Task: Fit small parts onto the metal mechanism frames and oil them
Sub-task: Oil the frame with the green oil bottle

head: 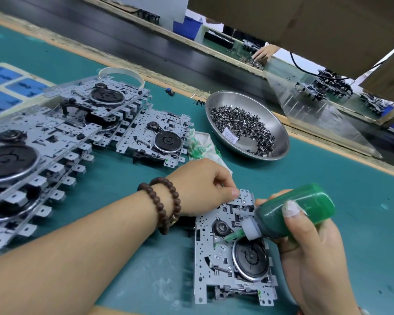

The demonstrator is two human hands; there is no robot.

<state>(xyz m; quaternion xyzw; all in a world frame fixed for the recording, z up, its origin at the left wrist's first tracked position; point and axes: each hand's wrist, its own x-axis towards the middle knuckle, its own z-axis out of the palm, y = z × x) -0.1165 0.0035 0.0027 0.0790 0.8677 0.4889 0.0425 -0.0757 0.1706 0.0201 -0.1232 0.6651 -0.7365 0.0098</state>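
Observation:
A grey metal mechanism frame (205, 253) with a black flywheel lies on the green mat near the front edge. My left hand (203, 187), beaded bracelets on its wrist, pinches the frame's far corner. My right hand (314, 258) grips a green oil bottle (296, 212), tilted so that its thin green nozzle touches the frame beside the small pulley. A steel bowl (280, 135) at the back holds several small dark metal parts.
Stacks of mechanism frames (43, 142) fill the left side, and one more frame (157, 137) lies in the middle. A green-stained rag (203, 144) sits behind my left hand. A black conveyor runs along the back, where another person's hand (263, 53) works.

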